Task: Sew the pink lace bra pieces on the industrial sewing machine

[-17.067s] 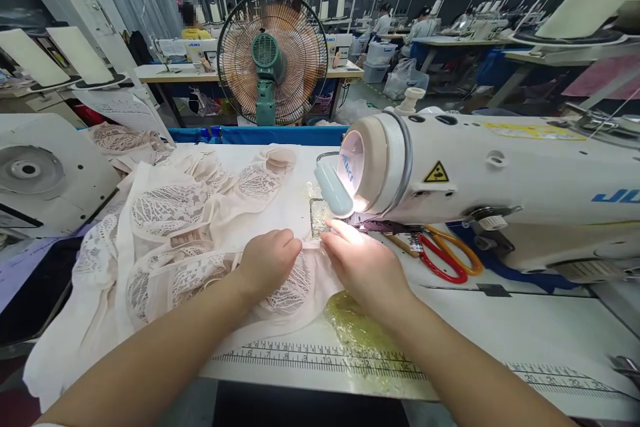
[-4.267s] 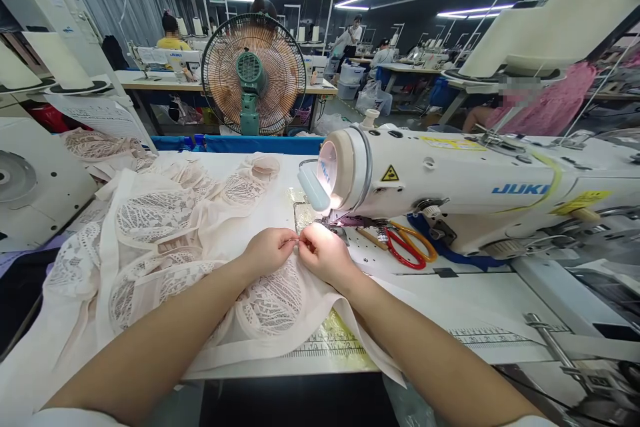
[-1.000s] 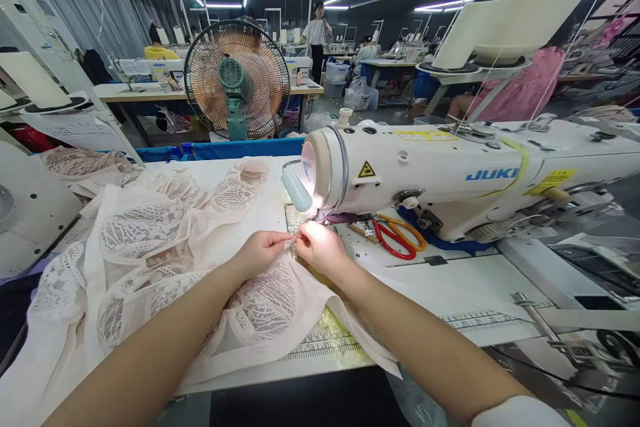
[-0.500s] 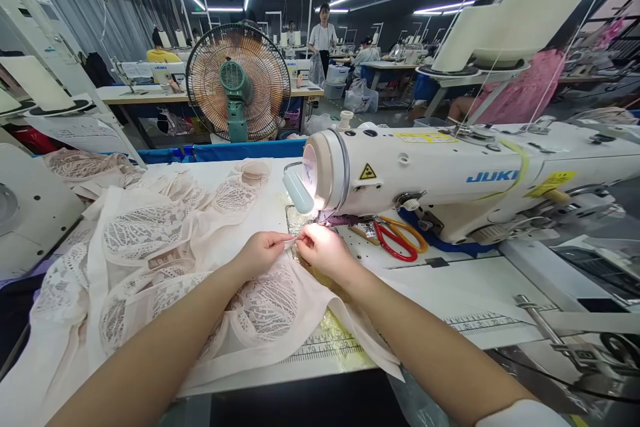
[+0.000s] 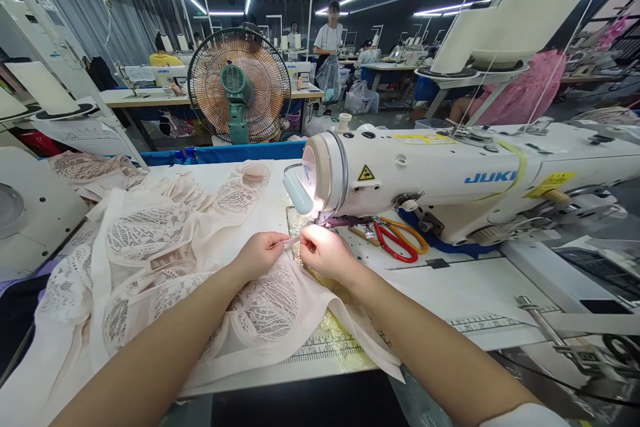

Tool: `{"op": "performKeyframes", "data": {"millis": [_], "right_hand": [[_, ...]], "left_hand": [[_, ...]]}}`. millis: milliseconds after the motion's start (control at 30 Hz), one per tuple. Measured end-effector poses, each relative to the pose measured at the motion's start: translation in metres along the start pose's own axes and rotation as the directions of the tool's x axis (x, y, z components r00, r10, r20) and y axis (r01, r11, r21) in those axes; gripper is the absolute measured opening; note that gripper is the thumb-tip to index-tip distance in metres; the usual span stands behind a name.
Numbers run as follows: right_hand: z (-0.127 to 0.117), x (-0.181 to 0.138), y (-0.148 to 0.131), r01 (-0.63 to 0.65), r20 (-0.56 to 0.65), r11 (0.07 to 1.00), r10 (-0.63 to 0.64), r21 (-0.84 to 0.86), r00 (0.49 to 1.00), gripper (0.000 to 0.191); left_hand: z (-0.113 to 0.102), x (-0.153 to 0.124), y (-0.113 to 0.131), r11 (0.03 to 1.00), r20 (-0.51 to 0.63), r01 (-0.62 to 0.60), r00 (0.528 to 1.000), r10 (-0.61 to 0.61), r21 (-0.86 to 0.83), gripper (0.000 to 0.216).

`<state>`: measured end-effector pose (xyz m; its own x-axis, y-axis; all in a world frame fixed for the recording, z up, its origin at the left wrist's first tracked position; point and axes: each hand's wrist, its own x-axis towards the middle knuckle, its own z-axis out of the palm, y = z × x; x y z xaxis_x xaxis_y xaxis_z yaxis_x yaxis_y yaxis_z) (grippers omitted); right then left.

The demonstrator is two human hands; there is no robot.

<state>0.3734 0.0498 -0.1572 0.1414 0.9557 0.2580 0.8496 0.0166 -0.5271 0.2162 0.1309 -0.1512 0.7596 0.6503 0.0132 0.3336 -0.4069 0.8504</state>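
Note:
My left hand [image 5: 261,253] pinches the end of a narrow pale strip [image 5: 292,241], just left of the sewing machine's needle area. Close beside it, my right hand [image 5: 323,250] is closed on the strip's other side, with its fingers curled. A pale pink lace bra [image 5: 270,303] lies below both hands, its band running right under my right forearm. The strip seems to belong to this bra, though the join is hidden. The white sewing machine [image 5: 400,167] stands over the hands, its lamp lighting my right hand.
More lace bras [image 5: 145,233] are heaped on the left of the table. Red-handled scissors [image 5: 395,243] lie under the machine arm, beside an orange-handled pair [image 5: 415,233]. A large fan [image 5: 239,87] stands beyond the table. Behind it, a person [image 5: 329,37] holds a clear plastic bag.
My right hand has shifted slightly right, and more of the strip shows between my hands. The person in the background has come nearer with the plastic bag.

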Motion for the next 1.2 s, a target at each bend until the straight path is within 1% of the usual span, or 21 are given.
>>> {"op": "performKeyframes", "data": {"millis": [33, 133, 233, 333, 500, 633, 767, 833, 900, 1000, 1200], "right_hand": [[0.001, 0.000, 0.000, -0.005, -0.013, 1.000, 0.005, 0.006, 1.000, 0.002], [0.006, 0.001, 0.001, 0.015, -0.041, 1.000, -0.015, 0.016, 0.999, 0.014], [0.011, 0.002, 0.001, 0.075, -0.060, 0.997, -0.074, 0.020, 0.995, 0.013], [0.013, 0.001, 0.002, 0.112, -0.105, 0.993, -0.108, 0.029, 0.989, 0.016], [0.011, 0.000, 0.001, 0.156, -0.165, 0.987, -0.148, 0.040, 0.975, 0.019], [0.007, -0.002, -0.001, 0.164, -0.155, 0.986, -0.158, 0.021, 0.975, 0.019], [0.003, -0.002, 0.001, 0.151, -0.068, 0.988, -0.151, -0.013, 0.986, 0.013], [0.005, -0.001, 0.002, 0.124, -0.052, 0.992, -0.125, -0.024, 0.991, 0.012], [0.008, 0.001, 0.003, 0.093, -0.067, 0.995, -0.095, -0.029, 0.993, 0.009], [0.014, 0.003, 0.003, 0.076, -0.101, 0.996, -0.080, -0.038, 0.992, 0.018], [0.015, 0.002, -0.002, 0.122, -0.128, 0.991, -0.127, -0.049, 0.984, 0.020]], "left_hand": [[0.000, 0.000, -0.001, 1.000, -0.001, 0.000, 1.000, 0.000, 0.013, 0.034], [0.001, 0.000, -0.001, 0.999, -0.011, 0.001, 1.000, 0.000, 0.040, 0.034], [0.002, 0.000, 0.000, 0.999, -0.005, -0.005, 1.000, 0.005, 0.047, 0.030], [0.001, -0.001, 0.002, 0.998, 0.000, -0.005, 1.000, 0.005, 0.059, 0.028], [-0.001, 0.000, 0.001, 0.998, -0.035, 0.016, 0.999, -0.014, 0.063, 0.027], [-0.002, 0.001, -0.002, 0.997, -0.080, 0.048, 0.996, -0.043, 0.055, 0.027], [-0.005, 0.001, -0.002, 0.995, -0.119, 0.081, 0.990, -0.075, 0.049, 0.024], [-0.007, 0.000, 0.000, 0.994, -0.132, 0.097, 0.987, -0.089, 0.050, 0.022], [-0.008, -0.001, 0.003, 0.993, -0.136, 0.104, 0.986, -0.096, 0.055, 0.021], [-0.007, -0.003, 0.009, 0.993, -0.117, 0.094, 0.989, -0.086, 0.067, 0.021], [-0.003, -0.006, 0.015, 0.995, -0.080, 0.079, 0.994, -0.073, 0.065, 0.023]]}}
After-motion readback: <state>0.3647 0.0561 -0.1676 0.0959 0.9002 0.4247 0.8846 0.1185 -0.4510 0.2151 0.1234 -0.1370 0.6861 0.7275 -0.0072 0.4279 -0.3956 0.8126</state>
